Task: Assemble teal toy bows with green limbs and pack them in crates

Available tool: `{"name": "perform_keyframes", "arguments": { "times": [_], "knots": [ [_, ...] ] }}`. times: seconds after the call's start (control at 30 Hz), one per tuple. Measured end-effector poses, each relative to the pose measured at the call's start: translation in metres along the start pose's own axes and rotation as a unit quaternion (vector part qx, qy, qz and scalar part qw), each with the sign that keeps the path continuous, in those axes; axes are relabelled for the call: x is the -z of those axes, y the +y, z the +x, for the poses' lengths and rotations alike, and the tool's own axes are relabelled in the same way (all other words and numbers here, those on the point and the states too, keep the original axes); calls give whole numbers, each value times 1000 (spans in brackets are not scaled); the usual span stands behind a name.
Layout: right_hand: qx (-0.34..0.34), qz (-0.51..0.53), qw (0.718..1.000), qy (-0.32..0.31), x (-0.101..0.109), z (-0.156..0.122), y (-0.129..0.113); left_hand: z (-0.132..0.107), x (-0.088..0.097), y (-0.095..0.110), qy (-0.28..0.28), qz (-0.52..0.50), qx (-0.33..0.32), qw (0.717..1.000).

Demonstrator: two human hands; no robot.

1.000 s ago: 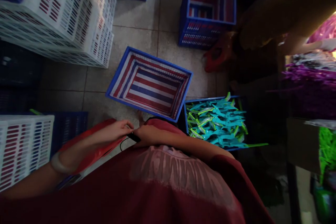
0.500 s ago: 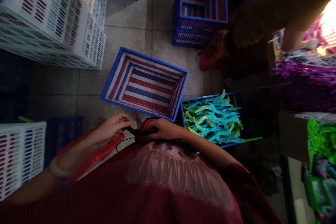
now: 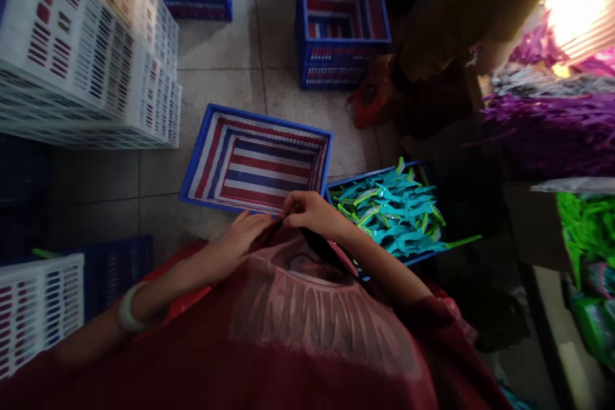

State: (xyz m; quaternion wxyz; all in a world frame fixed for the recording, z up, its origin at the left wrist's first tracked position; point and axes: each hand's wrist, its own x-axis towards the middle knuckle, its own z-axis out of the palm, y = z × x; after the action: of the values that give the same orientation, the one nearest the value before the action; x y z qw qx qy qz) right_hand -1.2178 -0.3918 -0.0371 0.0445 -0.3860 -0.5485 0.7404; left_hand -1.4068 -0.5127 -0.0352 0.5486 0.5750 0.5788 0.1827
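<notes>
A black strap runs across the front of my dark red shirt at the waist. My right hand is closed on it, thumb and fingers pinched together near the strap's upper end. From the left, my left hand meets it there, its fingertips closed on the dark strap beside the right hand. The exact grip of the left fingers is partly hidden. Just beyond both hands lies a blue crate with a red, white and blue striped lining, and nothing shows inside it.
Right of the hands, a blue crate holds teal and green plastic pieces. White crates are stacked at left. Striped-lined blue crates and a red stool stand ahead. Purple pieces and green pieces lie at right, near another person's arm.
My left hand has moved right, up to my right hand, which has risen slightly with the strap. The strap now slants down to the right instead of stretching between the hands. The view has shifted.
</notes>
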Motion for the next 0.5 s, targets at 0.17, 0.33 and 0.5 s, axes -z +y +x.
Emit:
{"name": "perform_keyframes", "arguments": {
  "times": [0.17,0.33,0.5],
  "knots": [
    [-6,9,1000,-20,4,14,18,11,-21,-19,36,-120,65,990],
    [206,-295,933,0,-6,3,28,9,-29,-33,124,-268,175,939],
    [364,-571,736,6,-30,-5,33,10,-36,-30,123,-326,215,912]
  ]
}}
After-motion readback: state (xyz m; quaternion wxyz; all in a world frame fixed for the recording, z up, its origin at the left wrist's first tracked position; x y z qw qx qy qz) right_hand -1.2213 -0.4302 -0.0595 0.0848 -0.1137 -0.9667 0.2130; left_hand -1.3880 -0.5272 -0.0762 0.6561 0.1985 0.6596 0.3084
